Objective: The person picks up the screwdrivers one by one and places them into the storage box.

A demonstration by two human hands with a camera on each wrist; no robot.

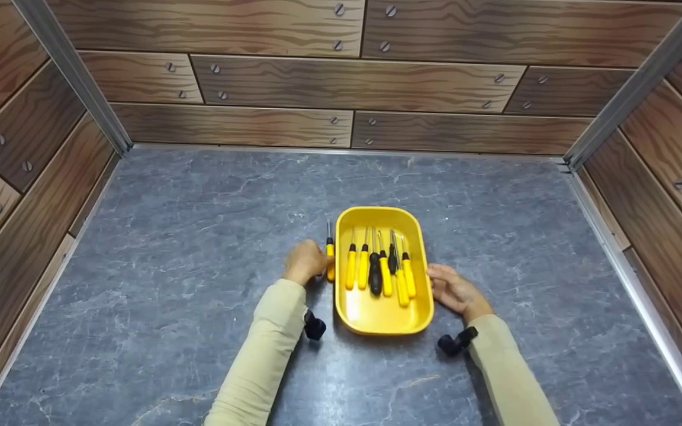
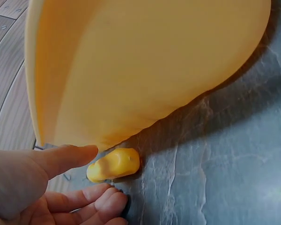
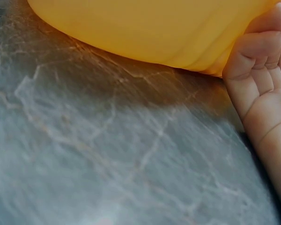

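Beside the left wall of a yellow tray [image 1: 376,319] is a screwdriver [image 1: 330,269] with a yellow handle, black collar and thin metal shaft, its shaft pointing away from me. My left hand [image 1: 307,260] pinches its handle, thumb on the tray side and fingers opposite. In the left wrist view, the handle end [image 2: 119,164] shows between the thumb and the curled fingers. My right hand [image 1: 454,291] rests its fingertips against the tray's right wall. Its palm faces the tray, and the fingers look relaxed. Several yellow and black screwdrivers [image 1: 375,275] lie roughly side by side inside the tray.
The tray stands on a grey marbled tabletop [image 1: 199,236]. Wood-patterned panels [image 1: 353,83] enclose the back and both sides, with metal strips [image 1: 643,284] along the edges. A black wrist camera [image 1: 315,326] sits at the left cuff, another [image 1: 456,341] at the right.
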